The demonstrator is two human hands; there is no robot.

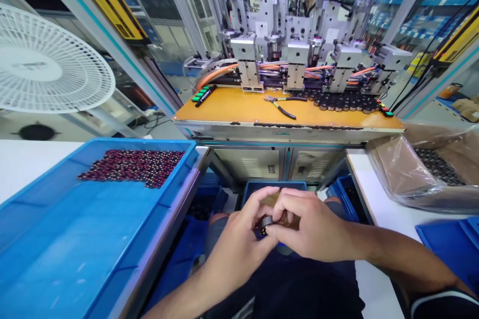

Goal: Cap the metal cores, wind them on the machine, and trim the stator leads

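We've got a blue plastic tray point(93, 229) of small red-and-black parts point(138, 164) far left; next our left hand point(239, 241) curls round a small ring-shaped metal part point(267, 221), though we can't tell if it's actually gripping; that part sits in the gap between both hands, too stubby for us to call a long axis; our right hand point(314, 224) pinches it, just left of that thumb and forefinger, so they're nearest.
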